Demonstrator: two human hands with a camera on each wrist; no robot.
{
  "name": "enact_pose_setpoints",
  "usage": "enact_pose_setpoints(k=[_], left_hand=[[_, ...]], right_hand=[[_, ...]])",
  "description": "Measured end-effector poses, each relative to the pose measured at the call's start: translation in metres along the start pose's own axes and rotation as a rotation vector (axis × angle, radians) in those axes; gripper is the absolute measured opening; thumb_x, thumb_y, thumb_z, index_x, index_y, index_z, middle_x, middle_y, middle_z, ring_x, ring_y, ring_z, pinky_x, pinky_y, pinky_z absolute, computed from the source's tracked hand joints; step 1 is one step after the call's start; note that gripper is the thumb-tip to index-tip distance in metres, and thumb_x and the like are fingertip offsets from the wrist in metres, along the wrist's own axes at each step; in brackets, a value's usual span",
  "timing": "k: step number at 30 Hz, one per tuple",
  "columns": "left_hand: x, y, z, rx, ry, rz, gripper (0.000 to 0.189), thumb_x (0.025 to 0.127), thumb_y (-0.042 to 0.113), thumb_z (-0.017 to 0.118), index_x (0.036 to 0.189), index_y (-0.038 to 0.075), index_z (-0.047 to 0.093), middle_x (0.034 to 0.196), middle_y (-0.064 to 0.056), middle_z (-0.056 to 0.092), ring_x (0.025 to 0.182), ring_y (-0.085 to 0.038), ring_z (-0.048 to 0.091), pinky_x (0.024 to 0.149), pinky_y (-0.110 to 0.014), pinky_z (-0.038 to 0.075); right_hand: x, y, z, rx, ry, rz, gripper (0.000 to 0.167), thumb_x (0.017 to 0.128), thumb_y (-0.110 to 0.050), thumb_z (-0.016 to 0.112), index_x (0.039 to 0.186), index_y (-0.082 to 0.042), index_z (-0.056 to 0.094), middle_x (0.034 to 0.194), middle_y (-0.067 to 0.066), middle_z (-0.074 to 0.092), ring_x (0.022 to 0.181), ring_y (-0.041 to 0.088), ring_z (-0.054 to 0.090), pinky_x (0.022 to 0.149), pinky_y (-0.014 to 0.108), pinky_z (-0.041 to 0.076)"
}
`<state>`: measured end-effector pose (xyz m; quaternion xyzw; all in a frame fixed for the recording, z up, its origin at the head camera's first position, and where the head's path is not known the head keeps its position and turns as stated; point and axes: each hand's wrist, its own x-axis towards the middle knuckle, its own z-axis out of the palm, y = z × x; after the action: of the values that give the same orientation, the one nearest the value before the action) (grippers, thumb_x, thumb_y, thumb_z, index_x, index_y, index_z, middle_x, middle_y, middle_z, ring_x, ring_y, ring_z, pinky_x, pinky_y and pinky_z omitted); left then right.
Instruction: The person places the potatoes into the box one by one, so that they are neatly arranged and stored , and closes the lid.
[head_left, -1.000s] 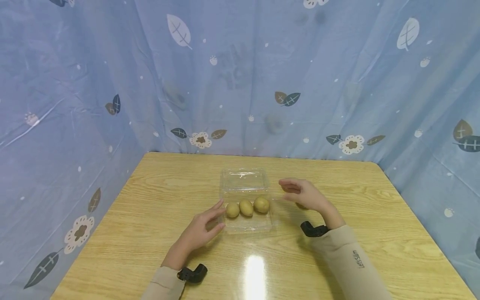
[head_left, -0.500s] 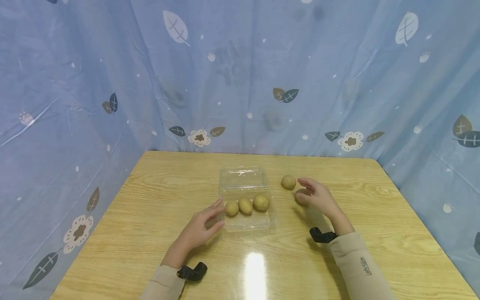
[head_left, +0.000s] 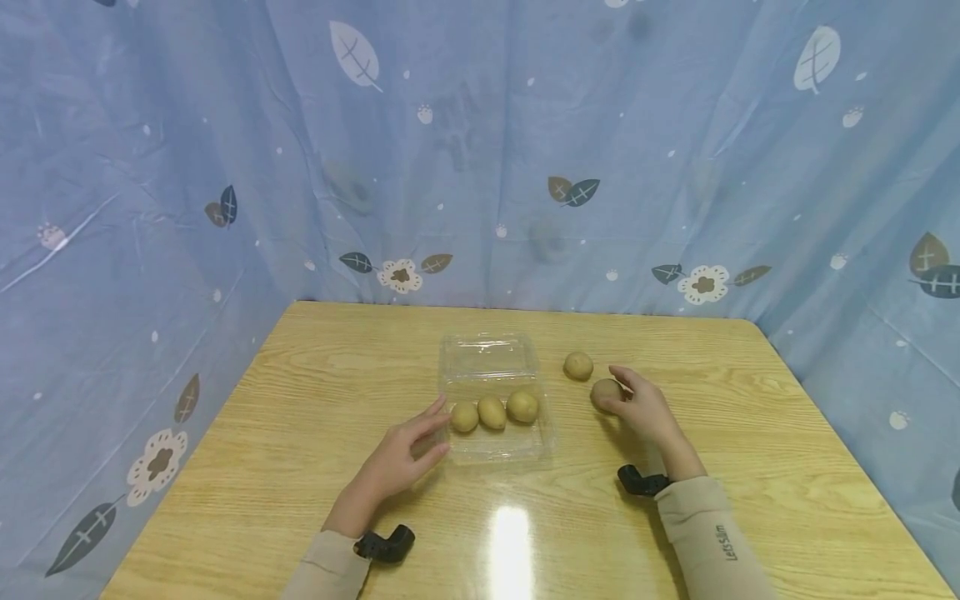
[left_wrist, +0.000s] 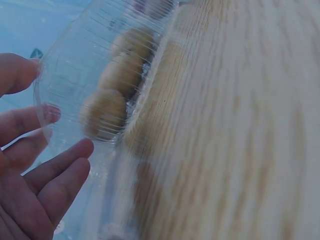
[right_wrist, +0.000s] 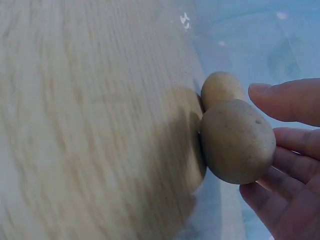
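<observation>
A clear plastic clamshell box (head_left: 495,452) lies with its lid folded back on the table. Three potatoes sit in a row inside it: a left potato (head_left: 464,417), a middle one and a right potato (head_left: 522,407). My left hand (head_left: 405,454) is at the box's left side, fingers spread and thumb apart; in the left wrist view its fingertips meet the clear wall (left_wrist: 65,95). My right hand (head_left: 647,410) is around a loose potato (right_wrist: 237,141), thumb and fingers spread on either side; a firm hold is not visible. Another potato (head_left: 578,365) lies just beyond.
The light wood table (head_left: 337,358) reaches back to a blue patterned curtain (head_left: 480,150), which also hangs at both sides. The open lid (head_left: 486,357) lies toward the back. A bright glare spot (head_left: 510,550) shows at the front.
My right hand has moved right, away from the box, and down to the nearer loose potato, uncovering the farther one. My left hand has stayed by the box.
</observation>
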<state>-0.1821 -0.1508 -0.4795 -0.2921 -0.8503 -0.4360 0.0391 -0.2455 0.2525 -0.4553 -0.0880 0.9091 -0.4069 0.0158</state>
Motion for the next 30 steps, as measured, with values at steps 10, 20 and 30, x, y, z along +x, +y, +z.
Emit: enact_pose_setpoints(k=[10,20,30], left_hand=[[-0.0003,0.0023,-0.0005,0.021,0.003,0.004,0.048,0.095,0.029,0.058,0.132,-0.001,0.053,0.151,-0.015,0.033,0.130,-0.029,0.046,0.101,-0.036,0.049],[-0.0009,0.0022,-0.0008,0.014,0.009,0.014,0.047,0.095,0.028,0.058,0.131,-0.002,0.053,0.151,-0.017,0.034,0.130,-0.029,0.046,0.101,-0.039,0.048],[-0.0003,0.0019,-0.0002,0.029,0.008,0.016,0.047,0.095,0.028,0.058,0.132,-0.001,0.053,0.151,-0.017,0.033,0.129,-0.029,0.047,0.100,-0.036,0.050]], right_hand=[[-0.0013,0.0037,0.0066,-0.036,-0.026,0.065,0.064,0.091,-0.015,0.062,0.144,0.004,0.032,0.140,0.034,0.039,0.120,0.048,0.047,0.093,0.055,0.049],[-0.0005,0.0069,0.0073,0.038,-0.008,0.094,0.063,0.090,-0.014,0.064,0.143,0.004,0.034,0.142,0.033,0.038,0.127,0.049,0.041,0.102,0.057,0.043],[-0.0022,0.0083,0.0069,0.194,0.058,0.100,0.065,0.087,-0.020,0.069,0.141,0.003,0.040,0.139,0.027,0.045,0.128,0.041,0.044,0.105,0.050,0.044]])
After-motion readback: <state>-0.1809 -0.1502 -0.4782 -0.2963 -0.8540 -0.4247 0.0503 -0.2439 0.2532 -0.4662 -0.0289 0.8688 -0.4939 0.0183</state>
